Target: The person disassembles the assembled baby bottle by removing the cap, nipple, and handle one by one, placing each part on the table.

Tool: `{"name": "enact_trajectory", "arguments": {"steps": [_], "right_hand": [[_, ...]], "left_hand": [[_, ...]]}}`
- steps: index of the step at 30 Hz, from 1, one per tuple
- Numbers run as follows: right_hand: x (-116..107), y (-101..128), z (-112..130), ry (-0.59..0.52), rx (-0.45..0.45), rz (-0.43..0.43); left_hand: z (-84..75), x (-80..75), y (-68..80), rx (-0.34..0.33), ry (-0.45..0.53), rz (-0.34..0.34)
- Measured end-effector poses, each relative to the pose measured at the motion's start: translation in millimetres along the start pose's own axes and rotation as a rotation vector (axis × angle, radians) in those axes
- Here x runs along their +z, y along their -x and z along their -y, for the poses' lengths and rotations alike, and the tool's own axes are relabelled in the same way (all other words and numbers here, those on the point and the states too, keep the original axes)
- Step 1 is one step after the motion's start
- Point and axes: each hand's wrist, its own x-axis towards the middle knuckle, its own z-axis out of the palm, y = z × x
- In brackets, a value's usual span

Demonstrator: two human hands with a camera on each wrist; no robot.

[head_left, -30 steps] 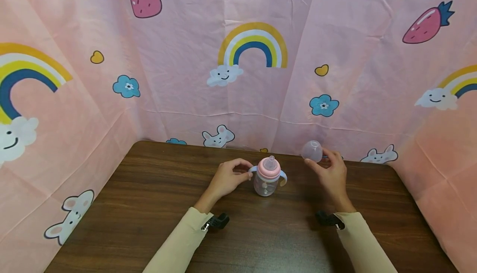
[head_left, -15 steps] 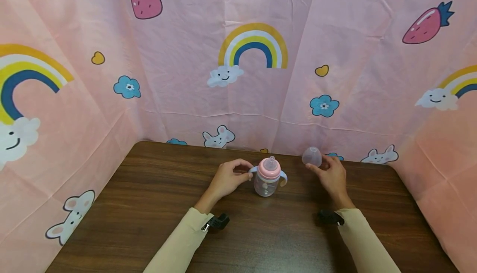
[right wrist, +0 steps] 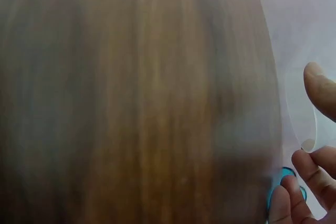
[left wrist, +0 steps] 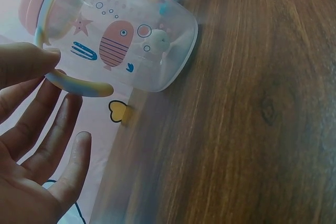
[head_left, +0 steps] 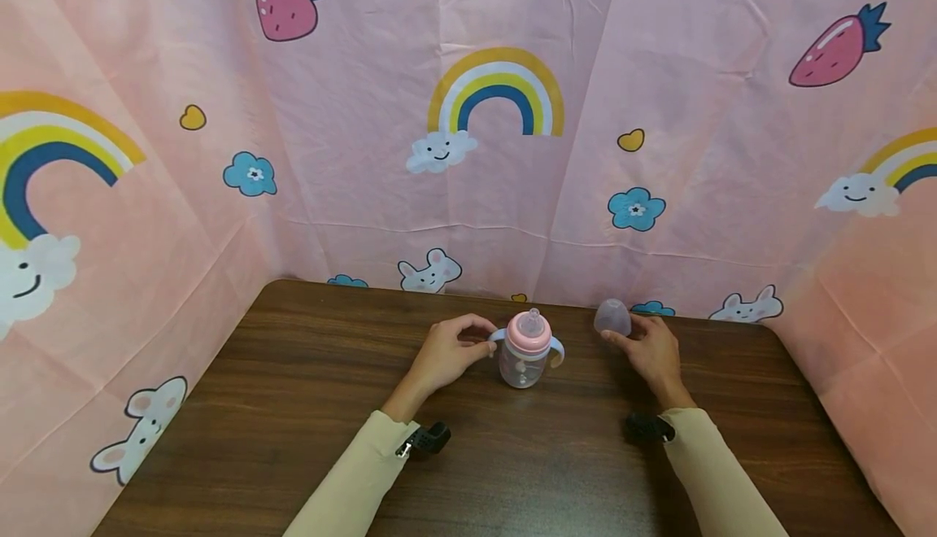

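Note:
A baby bottle [head_left: 523, 364] with a pink collar, clear teat and two pale handles stands upright on the brown table. With thumb and fingers my left hand [head_left: 448, 351] pinches its left handle; the left wrist view shows that handle [left wrist: 79, 86] between thumb and fingertips, and a fish print on the clear body. Farther right, my right hand [head_left: 654, 351] holds a clear domed bottle cap [head_left: 612, 317] by its side, close to the table's far edge. The right wrist view has the cap [right wrist: 299, 111] between thumb and fingers. Whether it touches the table I cannot tell.
The wooden table [head_left: 293, 407] reaches back to a pink printed cloth [head_left: 505, 195], which hangs behind its far edge and along both sides. Black wrist straps, such as the left strap [head_left: 427, 439], sit at both sleeve cuffs.
My right hand has lowered the cap toward the table, and the cap has tipped so its top points farther up and away. The left hand and the bottle have stayed in place.

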Motion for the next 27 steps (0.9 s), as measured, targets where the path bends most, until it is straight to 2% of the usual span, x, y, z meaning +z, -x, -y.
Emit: {"name": "enact_trajectory", "arguments": {"steps": [27], "right_hand": [[-2.2,-1.9,-5.5,0.086,0.024,0.09]], "left_hand": [[0.4,-0.1,-0.2,0.009,0.002,0.0]]}}
